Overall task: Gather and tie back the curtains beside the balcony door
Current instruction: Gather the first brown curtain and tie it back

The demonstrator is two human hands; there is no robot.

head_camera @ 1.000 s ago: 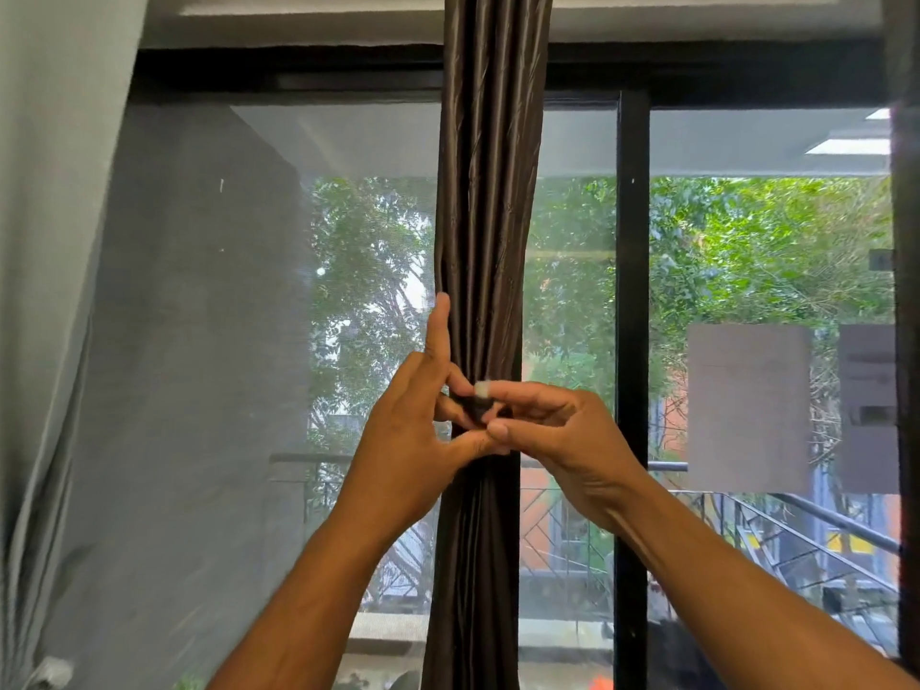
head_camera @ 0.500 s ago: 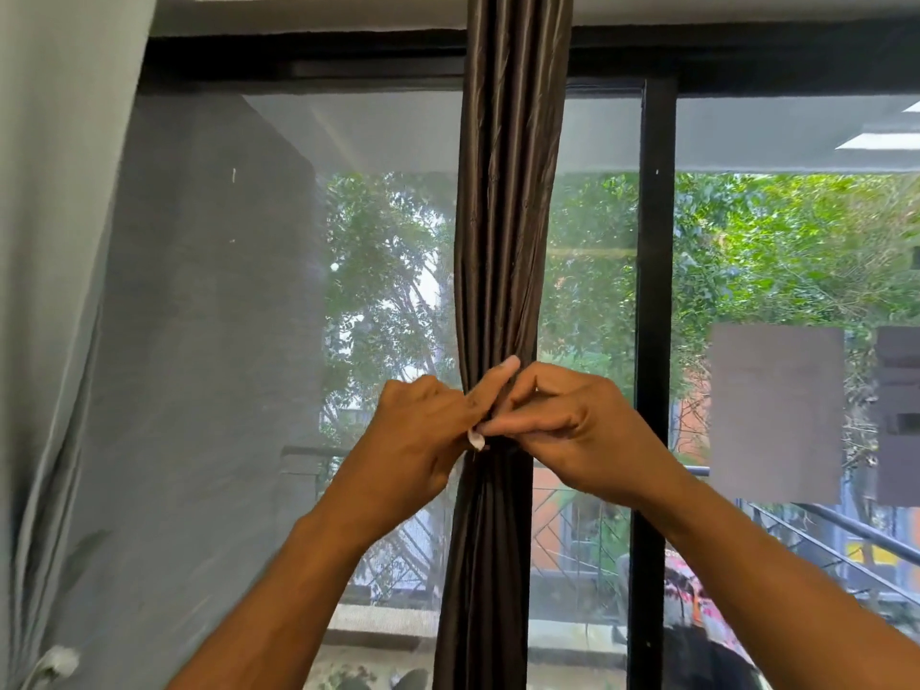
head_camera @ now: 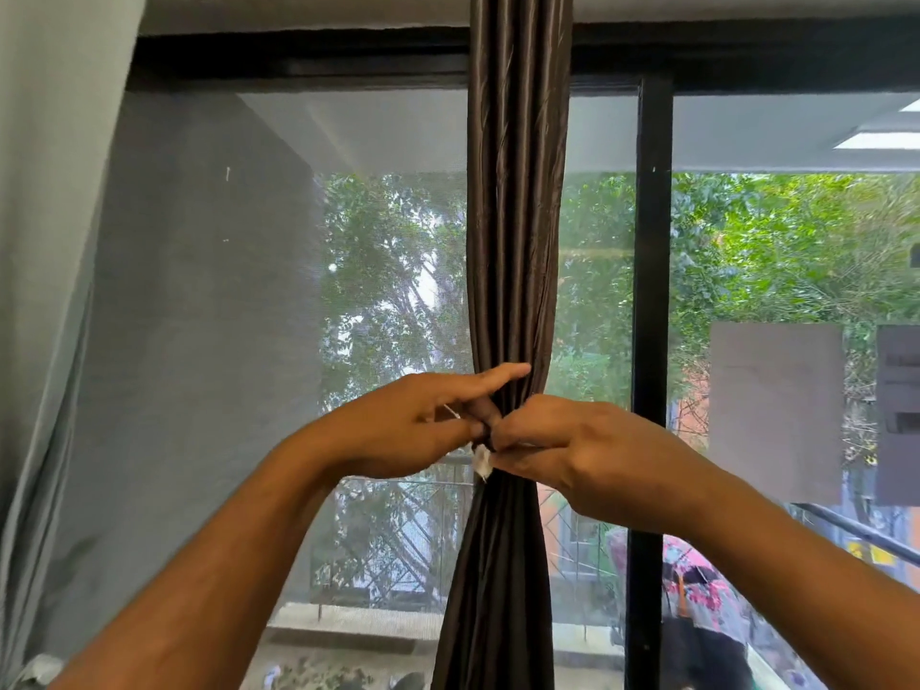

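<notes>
A dark brown curtain [head_camera: 515, 231] hangs bunched into a narrow column in front of the balcony glass, pinched in at hand height. A thin tie with a small white end [head_camera: 482, 459] wraps that waist. My left hand [head_camera: 413, 425] grips the tie from the left, its forefinger stretched across the folds. My right hand [head_camera: 562, 450] pinches the tie's white end from the right. Most of the tie is hidden under my fingers.
A black door frame post [head_camera: 647, 341] stands just right of the curtain. A pale grey sheer curtain [head_camera: 50, 241] hangs at the far left over the insect screen [head_camera: 209, 316]. Outside are a balcony railing [head_camera: 856, 530] and trees.
Both hands have closed in on the curtain's waist. My left thumb, raised along the folds before, has come down, and the white tie end now hangs below my fingers.
</notes>
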